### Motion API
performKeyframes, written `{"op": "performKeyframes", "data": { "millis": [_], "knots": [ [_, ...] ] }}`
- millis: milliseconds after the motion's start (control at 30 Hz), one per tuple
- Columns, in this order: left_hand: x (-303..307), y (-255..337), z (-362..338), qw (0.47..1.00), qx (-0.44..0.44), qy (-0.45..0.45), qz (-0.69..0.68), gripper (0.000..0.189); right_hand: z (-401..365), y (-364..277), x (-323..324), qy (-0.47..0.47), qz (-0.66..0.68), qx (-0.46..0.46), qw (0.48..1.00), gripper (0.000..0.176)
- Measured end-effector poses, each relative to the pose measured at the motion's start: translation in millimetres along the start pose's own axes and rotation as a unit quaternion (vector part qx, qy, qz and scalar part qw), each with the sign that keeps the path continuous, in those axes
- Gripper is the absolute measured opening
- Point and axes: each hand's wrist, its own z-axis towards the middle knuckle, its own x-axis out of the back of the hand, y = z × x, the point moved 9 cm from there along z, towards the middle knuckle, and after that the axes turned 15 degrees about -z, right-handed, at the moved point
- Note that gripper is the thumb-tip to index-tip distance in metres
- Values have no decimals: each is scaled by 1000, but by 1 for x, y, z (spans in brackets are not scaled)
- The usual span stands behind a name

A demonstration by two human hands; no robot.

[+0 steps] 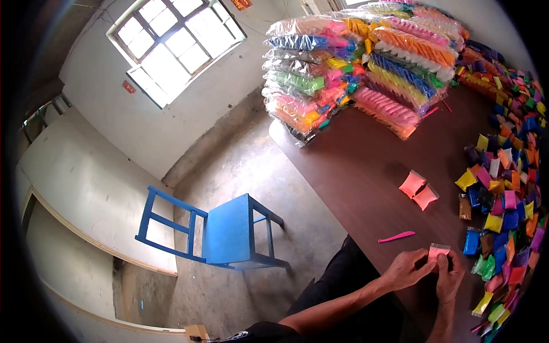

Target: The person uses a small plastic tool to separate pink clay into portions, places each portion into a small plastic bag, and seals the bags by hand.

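Note:
A small clear-wrapped packet with salmon-pink filling (439,251) is held up between both hands over the near part of the table. My left hand (407,271) grips its left side, fingers closed. From the right, my right hand (449,275) pinches the same packet with thumb and fingers. Just beyond my left hand lies a pink plastic knife-like tool (396,236), touched by neither hand. Farther up the tabletop rest two more salmon-pink packets, one (412,184) close beside the other (425,197).
Many small colourful packets (506,217) are heaped along the right side of the brown table (349,166). Tall stacks of clear bags filled with coloured packets (400,63) occupy its far end. A blue wooden chair (229,228) stands on the concrete floor to the left.

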Motion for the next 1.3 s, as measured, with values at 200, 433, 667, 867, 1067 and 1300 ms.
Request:
{"op": "performKeyframes", "data": {
  "millis": [200,433,667,867,1067,1300],
  "knots": [
    [5,-14,-2,999,0,33,-29,22,1,-23,-5,-22,2,18,1000,29],
    [4,-1,1,997,75,0,-2,26,2,-40,1,-19,-50,17,998,31],
    [9,-8,-5,997,57,43,-2,23,-2,-11,-6,-31,78,-46,995,32],
    [10,-8,-4,994,97,45,-4,18,0,-15,-8,-80,82,-51,992,31],
    [-4,13,4,997,81,9,-16,15,-2,-7,-8,-58,111,-47,991,31],
    [8,-10,-1,992,118,41,-25,15,-2,-22,-9,-62,71,16,995,31]
  ]
}}
